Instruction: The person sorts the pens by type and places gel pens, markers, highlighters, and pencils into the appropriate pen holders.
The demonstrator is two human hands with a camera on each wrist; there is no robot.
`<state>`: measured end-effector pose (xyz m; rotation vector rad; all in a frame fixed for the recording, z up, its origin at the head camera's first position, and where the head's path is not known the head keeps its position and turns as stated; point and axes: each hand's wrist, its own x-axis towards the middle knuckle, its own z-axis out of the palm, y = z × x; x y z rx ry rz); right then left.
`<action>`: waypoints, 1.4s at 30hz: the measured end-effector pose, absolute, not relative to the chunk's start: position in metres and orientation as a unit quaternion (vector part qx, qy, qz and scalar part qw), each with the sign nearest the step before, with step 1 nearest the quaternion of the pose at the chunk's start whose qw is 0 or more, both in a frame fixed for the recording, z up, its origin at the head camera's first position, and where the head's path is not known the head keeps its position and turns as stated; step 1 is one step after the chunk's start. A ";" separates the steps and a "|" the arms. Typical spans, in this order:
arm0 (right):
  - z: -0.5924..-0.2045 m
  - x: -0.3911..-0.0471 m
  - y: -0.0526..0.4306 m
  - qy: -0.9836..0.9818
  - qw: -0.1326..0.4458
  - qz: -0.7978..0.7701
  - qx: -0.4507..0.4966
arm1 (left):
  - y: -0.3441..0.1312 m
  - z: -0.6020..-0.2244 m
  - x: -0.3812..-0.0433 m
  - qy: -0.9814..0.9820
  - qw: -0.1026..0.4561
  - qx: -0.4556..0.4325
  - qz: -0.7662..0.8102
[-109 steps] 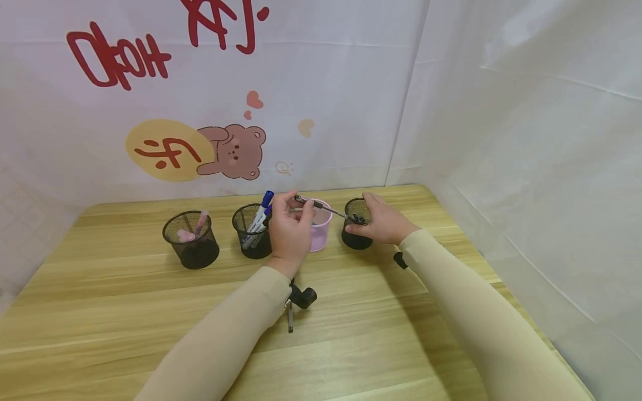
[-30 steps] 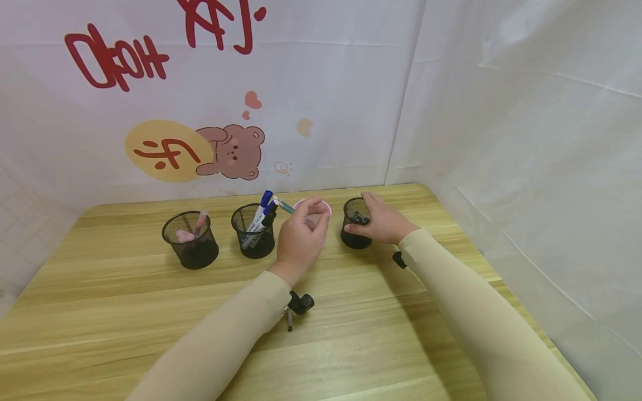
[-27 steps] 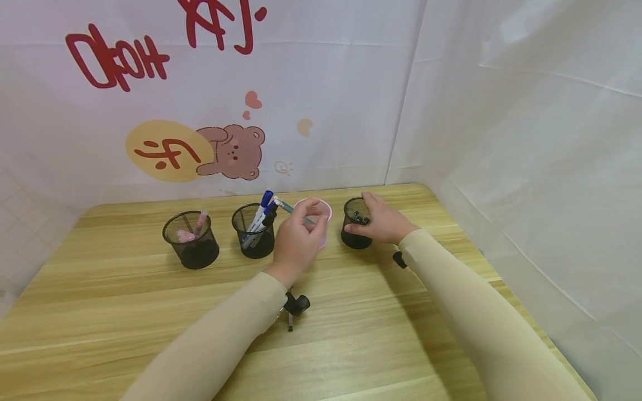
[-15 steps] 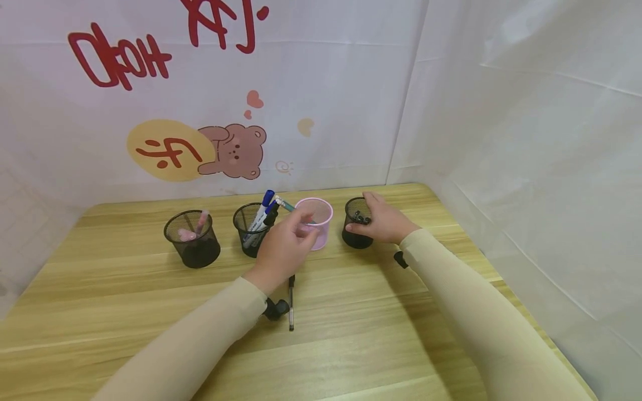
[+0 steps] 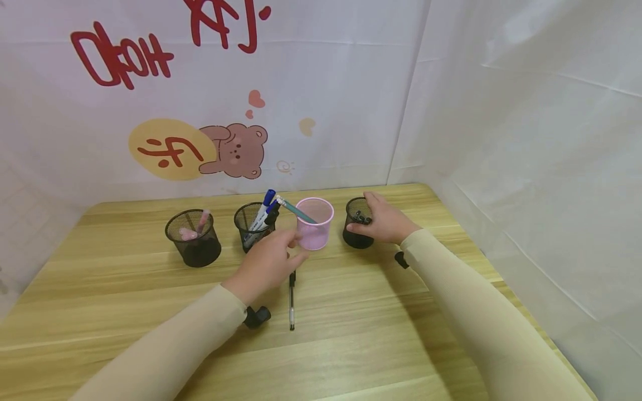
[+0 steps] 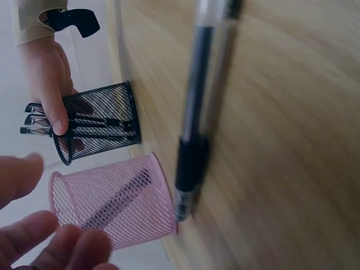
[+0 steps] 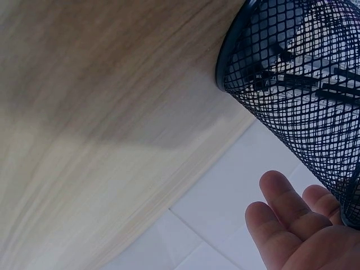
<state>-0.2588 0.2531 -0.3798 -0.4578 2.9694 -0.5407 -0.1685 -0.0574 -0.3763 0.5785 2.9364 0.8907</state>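
Note:
My left hand (image 5: pixel 266 262) holds nothing; its fingers are relaxed and parted, the fingertips right at the left side of the pink mesh pen holder (image 5: pixel 313 236). A green pen (image 5: pixel 296 211) leans out of that holder. Between finger and thumb, my right hand (image 5: pixel 386 220) grips the rim of a black mesh pen holder (image 5: pixel 358 240), thumb over the front edge. Several clear-barrelled black pens (image 6: pixel 107 128) stand in it, seen through the mesh in the left wrist view. Another clear pen with a black grip (image 5: pixel 292 303) lies on the table just beside my left hand.
Left of the pink holder stands a black mesh holder (image 5: pixel 241 225) with blue and black markers (image 5: pixel 266 211). Farther left, another black holder (image 5: pixel 202 256) contains pink pens (image 5: pixel 203 221). The wooden table (image 5: pixel 351 328) meets a printed white curtain (image 5: pixel 346 111) at the back.
Earlier my left hand pinched a pen angled at the right-hand black holder; that pen has left the hand. The hand has since dropped down and left, uncovering the pink holder. My right hand stays put.

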 end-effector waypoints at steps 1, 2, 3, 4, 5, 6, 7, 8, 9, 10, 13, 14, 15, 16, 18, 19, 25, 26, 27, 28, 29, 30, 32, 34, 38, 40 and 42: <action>-0.380 -0.259 0.253 0.972 0.044 -0.177 -0.150 | -0.059 -0.377 -0.169 0.944 0.020 0.182 0.275; -0.380 -0.259 0.253 0.972 0.044 -0.177 -0.148 | -0.060 -0.379 -0.169 0.947 0.028 0.182 0.262; -0.380 -0.259 0.253 0.972 0.045 -0.177 -0.147 | -0.061 -0.380 -0.169 0.951 0.035 0.181 0.249; -0.381 -0.259 0.253 0.972 0.045 -0.177 -0.145 | -0.062 -0.381 -0.169 0.953 0.043 0.181 0.239; -0.381 -0.259 0.253 0.973 0.045 -0.177 -0.145 | -0.062 -0.382 -0.169 0.955 0.051 0.181 0.230; -0.381 -0.259 0.253 0.973 0.045 -0.177 -0.144 | -0.063 -0.383 -0.169 0.956 0.059 0.180 0.223; -0.382 -0.259 0.253 0.973 0.045 -0.177 -0.144 | -0.063 -0.385 -0.169 0.957 0.067 0.180 0.216; -0.382 -0.259 0.253 0.973 0.045 -0.178 -0.143 | -0.064 -0.386 -0.169 0.958 0.076 0.180 0.210; -0.382 -0.260 0.253 0.972 0.045 -0.179 -0.143 | -0.064 -0.387 -0.170 0.958 0.085 0.179 0.206; -0.382 -0.260 0.253 0.972 0.044 -0.179 -0.143 | -0.065 -0.388 -0.170 0.958 0.094 0.177 0.204; -0.383 -0.260 0.253 0.972 0.044 -0.178 -0.145 | -0.066 -0.392 -0.170 0.959 0.117 0.174 0.189; -0.383 -0.260 0.253 0.972 0.043 -0.178 -0.144 | -0.066 -0.393 -0.170 0.960 0.123 0.174 0.184; -0.383 -0.260 0.253 0.972 0.042 -0.178 -0.145 | -0.066 -0.394 -0.170 0.960 0.129 0.174 0.179; -0.383 -0.260 0.253 0.973 0.042 -0.177 -0.145 | -0.066 -0.395 -0.170 0.960 0.134 0.175 0.172; -0.383 -0.260 0.253 0.972 0.041 -0.178 -0.146 | -0.066 -0.396 -0.170 0.961 0.141 0.176 0.162; -0.383 -0.260 0.253 0.973 0.040 -0.177 -0.146 | -0.066 -0.397 -0.170 0.961 0.146 0.175 0.159; -0.383 -0.260 0.253 0.972 0.039 -0.180 -0.144 | -0.065 -0.401 -0.172 0.956 0.169 0.179 0.161; -0.383 -0.260 0.254 0.972 0.040 -0.181 -0.145 | -0.065 -0.402 -0.172 0.955 0.171 0.180 0.162; -0.383 -0.260 0.254 0.972 0.041 -0.182 -0.145 | -0.065 -0.402 -0.173 0.954 0.172 0.181 0.164; -0.383 -0.260 0.254 0.972 0.042 -0.183 -0.144 | -0.065 -0.403 -0.173 0.954 0.172 0.181 0.165; -0.383 -0.260 0.254 0.972 0.043 -0.183 -0.144 | -0.064 -0.403 -0.173 0.954 0.172 0.181 0.165; -0.383 -0.260 0.254 0.972 0.043 -0.183 -0.144 | -0.064 -0.404 -0.173 0.954 0.171 0.182 0.164; -0.383 -0.260 0.254 0.971 0.043 -0.185 -0.144 | -0.064 -0.405 -0.173 0.954 0.170 0.182 0.164; -0.383 -0.260 0.254 0.971 0.041 -0.185 -0.143 | -0.064 -0.405 -0.173 0.955 0.169 0.184 0.162; -0.383 -0.259 0.254 0.972 0.039 -0.183 -0.145 | -0.063 -0.406 -0.173 0.956 0.170 0.182 0.157; -0.382 -0.259 0.254 0.972 0.039 -0.181 -0.145 | -0.063 -0.406 -0.173 0.956 0.170 0.181 0.155; -0.382 -0.258 0.254 0.972 0.039 -0.181 -0.145 | -0.063 -0.406 -0.173 0.956 0.171 0.181 0.157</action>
